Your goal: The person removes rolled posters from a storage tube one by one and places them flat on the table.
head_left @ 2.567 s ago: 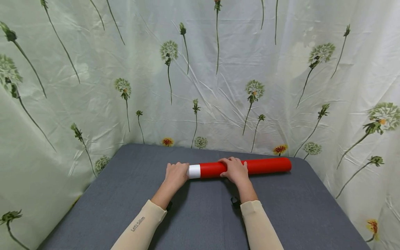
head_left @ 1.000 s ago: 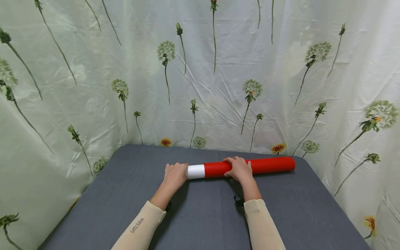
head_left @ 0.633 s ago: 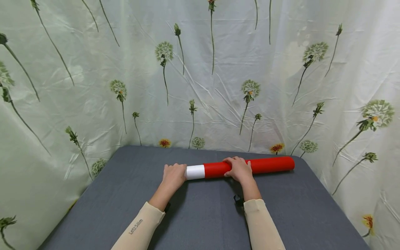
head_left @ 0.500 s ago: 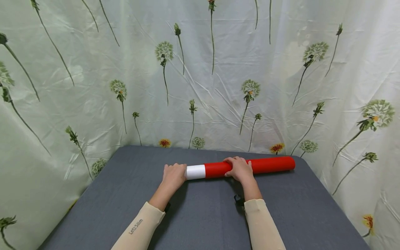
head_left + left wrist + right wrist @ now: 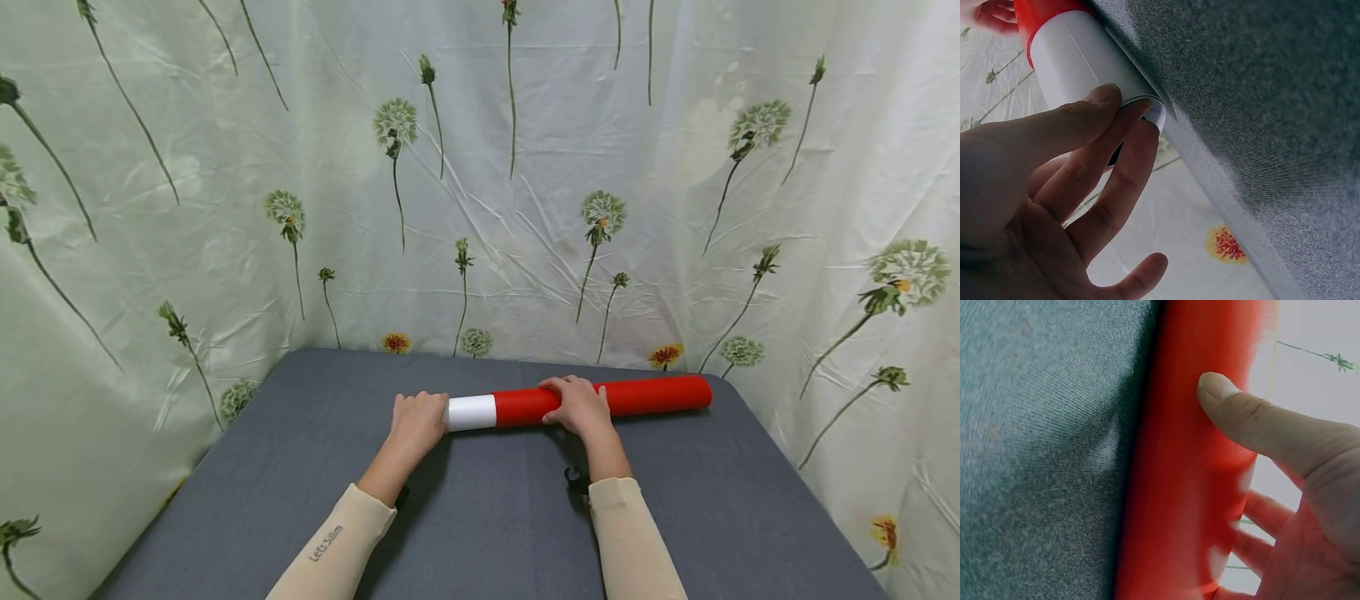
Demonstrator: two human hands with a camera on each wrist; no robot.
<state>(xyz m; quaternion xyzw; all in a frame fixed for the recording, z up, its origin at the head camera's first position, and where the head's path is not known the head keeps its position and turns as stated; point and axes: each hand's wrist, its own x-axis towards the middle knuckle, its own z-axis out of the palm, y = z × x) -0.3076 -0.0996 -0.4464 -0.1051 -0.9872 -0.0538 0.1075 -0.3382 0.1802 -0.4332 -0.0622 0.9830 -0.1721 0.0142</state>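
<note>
A long red tube (image 5: 660, 396) lies along the far part of the table, a white hollow roll (image 5: 472, 412) sticking out of its left end. My left hand (image 5: 417, 423) pinches the roll's outer rim. In the left wrist view, the thumb lies on the outside of the white roll (image 5: 1072, 56), fingertips sit at its hollow mouth, and the little finger stands apart. Across the red tube's left half, my right hand (image 5: 581, 406) grips from above. The right wrist view shows its thumb on the near side of the red tube (image 5: 1179, 475), with fingers around the far side.
The grey cloth-covered table (image 5: 480, 533) extends in front of and beside the tube. Close behind its back edge hangs a pale curtain (image 5: 337, 125) printed with dandelions, which also runs down both sides. Both arms wear cream sleeves (image 5: 333, 542).
The red tube and my right hand have shifted slightly to the right. A longer stretch of white roll shows between the hands. My left hand has barely moved.
</note>
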